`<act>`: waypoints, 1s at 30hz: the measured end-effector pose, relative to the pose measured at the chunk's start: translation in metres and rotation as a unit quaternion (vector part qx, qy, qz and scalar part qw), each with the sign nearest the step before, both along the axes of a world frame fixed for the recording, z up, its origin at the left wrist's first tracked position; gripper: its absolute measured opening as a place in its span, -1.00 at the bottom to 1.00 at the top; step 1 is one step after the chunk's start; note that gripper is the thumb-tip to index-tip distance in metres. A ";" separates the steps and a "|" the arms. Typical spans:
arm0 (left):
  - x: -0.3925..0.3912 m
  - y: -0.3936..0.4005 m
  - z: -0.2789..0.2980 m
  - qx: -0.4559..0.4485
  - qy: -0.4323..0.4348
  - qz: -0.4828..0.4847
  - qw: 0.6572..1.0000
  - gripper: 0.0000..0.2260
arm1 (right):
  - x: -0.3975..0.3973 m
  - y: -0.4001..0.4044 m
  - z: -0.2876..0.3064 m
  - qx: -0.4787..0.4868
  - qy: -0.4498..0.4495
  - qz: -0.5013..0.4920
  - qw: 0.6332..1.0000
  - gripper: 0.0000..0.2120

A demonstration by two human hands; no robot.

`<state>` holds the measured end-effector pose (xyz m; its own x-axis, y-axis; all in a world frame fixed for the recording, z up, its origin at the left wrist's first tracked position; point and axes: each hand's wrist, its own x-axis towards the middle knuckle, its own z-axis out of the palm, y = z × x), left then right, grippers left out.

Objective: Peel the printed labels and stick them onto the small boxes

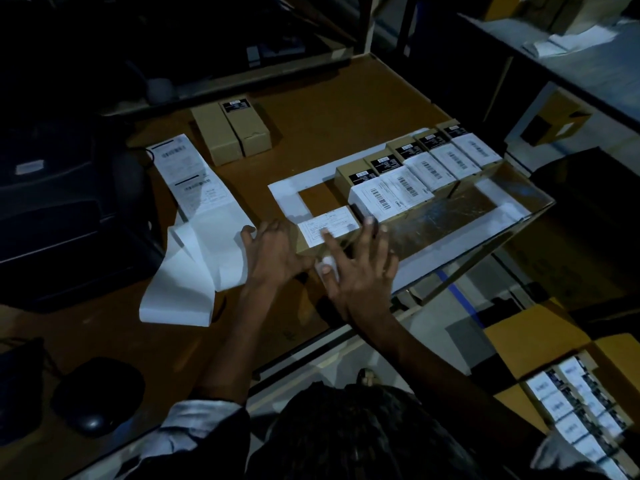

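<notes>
Cardboard box [325,237] at the table's near edge gets its label [327,225] smoothed by the right hand [360,275], fingers spread flat; the left hand [273,252], fingers loosely bent, braces its side, likely against sliding. Labelled boxes [415,174] line up beyond.

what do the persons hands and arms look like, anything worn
Both hands are bare: no gloves, rings or watch visible on the left hand or right hand. The forearms are bare too. A light sleeve is pushed up the left arm; another light cuff shows lower right.
</notes>
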<state>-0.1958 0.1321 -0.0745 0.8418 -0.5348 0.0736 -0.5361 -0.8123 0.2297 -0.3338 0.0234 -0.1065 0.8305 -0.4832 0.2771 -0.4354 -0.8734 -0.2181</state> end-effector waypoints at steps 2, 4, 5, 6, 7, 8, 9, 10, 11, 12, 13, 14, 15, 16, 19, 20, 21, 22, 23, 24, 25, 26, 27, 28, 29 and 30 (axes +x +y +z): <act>0.001 0.000 -0.002 -0.008 0.005 0.000 1.000 -0.40 | -0.002 -0.016 0.002 0.013 0.001 -0.043 0.999 -0.43; 0.001 0.000 -0.002 -0.012 0.008 0.000 1.000 -0.39 | -0.003 -0.026 0.002 -0.006 -0.009 -0.069 0.998 -0.43; 0.001 0.000 -0.004 -0.015 0.011 0.001 1.000 -0.39 | -0.004 -0.029 0.002 -0.008 -0.008 -0.073 0.997 -0.43; 0.001 0.001 -0.004 -0.022 0.013 0.001 1.000 -0.40 | -0.006 -0.032 0.002 0.004 -0.002 -0.075 0.997 -0.43; 0.000 0.001 -0.005 -0.030 0.015 0.002 0.999 -0.40 | -0.007 -0.036 0.003 0.016 -0.001 -0.073 0.997 -0.43; 0.000 0.001 -0.005 -0.037 0.014 0.003 0.999 -0.40 | -0.008 -0.039 0.003 0.023 -0.005 -0.072 0.997 -0.43; 0.000 0.001 -0.006 -0.042 0.014 0.005 0.999 -0.40 | -0.009 -0.041 0.004 0.024 -0.006 -0.071 0.997 -0.43; -0.001 0.001 -0.007 -0.045 0.013 0.006 0.999 -0.40 | -0.009 -0.043 0.005 0.025 -0.002 -0.067 0.997 -0.43; -0.001 0.001 -0.007 -0.046 0.012 0.008 0.999 -0.41 | -0.009 -0.043 0.008 0.028 0.005 -0.061 0.998 -0.41; -0.001 0.001 -0.006 -0.044 0.011 0.009 0.999 -0.41 | -0.008 -0.044 0.010 0.030 0.010 -0.055 0.998 -0.39; -0.002 0.001 -0.006 -0.041 0.011 0.009 0.999 -0.42 | -0.008 -0.044 0.013 0.030 0.014 -0.047 0.998 -0.37; -0.002 0.001 -0.005 -0.043 0.012 0.010 0.999 -0.42 | -0.008 -0.046 0.017 0.030 0.020 -0.038 0.999 -0.35; -0.001 0.001 -0.006 -0.044 0.013 0.011 0.999 -0.41 | -0.007 -0.048 0.021 0.033 0.031 -0.028 0.999 -0.34; -0.002 0.001 -0.006 -0.044 0.013 0.013 0.999 -0.40 | -0.006 -0.051 0.023 0.038 0.044 -0.017 0.998 -0.34; -0.004 0.001 -0.006 -0.048 0.016 0.019 0.999 -0.40 | -0.001 -0.056 0.029 0.044 0.079 0.015 0.996 -0.35; -0.005 0.001 -0.005 -0.055 0.017 0.018 0.998 -0.40 | 0.001 -0.057 0.030 0.040 0.086 0.027 0.995 -0.35; -0.005 0.001 -0.004 -0.062 0.019 0.016 0.998 -0.40 | 0.005 -0.058 0.033 0.038 0.094 0.038 0.994 -0.35; -0.005 0.001 -0.003 -0.065 0.020 0.015 0.998 -0.40 | 0.012 -0.059 0.035 0.036 0.104 0.048 0.993 -0.36; -0.005 0.001 -0.002 -0.062 0.023 0.015 0.998 -0.40 | 0.020 -0.061 0.038 0.036 0.117 0.054 0.991 -0.37; -0.004 0.001 -0.002 -0.055 0.025 0.015 0.998 -0.39 | 0.029 -0.064 0.041 0.041 0.131 0.057 0.989 -0.37; -0.004 0.001 -0.002 -0.049 0.027 0.015 0.998 -0.37 | 0.038 -0.067 0.044 0.051 0.143 0.058 0.987 -0.36; -0.004 0.000 -0.002 -0.046 0.030 0.016 0.998 -0.36 | 0.045 -0.069 0.048 0.060 0.150 0.060 0.985 -0.35; -0.004 0.000 -0.002 -0.046 0.033 0.018 0.998 -0.35 | 0.049 -0.071 0.049 0.065 0.152 0.065 0.984 -0.35; -0.006 0.000 -0.001 -0.047 0.034 0.022 0.998 -0.35 | 0.050 -0.071 0.049 0.063 0.152 0.073 0.984 -0.35; -0.007 0.000 -0.002 -0.046 0.033 0.027 0.998 -0.35 | 0.046 -0.071 0.046 0.056 0.150 0.082 0.984 -0.34; -0.007 -0.001 -0.001 -0.045 0.032 0.031 0.998 -0.36 | 0.038 -0.070 0.043 0.047 0.144 0.089 0.984 -0.33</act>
<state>-0.2031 0.1315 -0.0756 0.8772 -0.4759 0.0639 -0.4681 -0.8177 0.3351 -0.2961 -0.0466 -0.0633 0.9419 -0.3353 -0.0219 -0.3331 -0.9232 -0.1918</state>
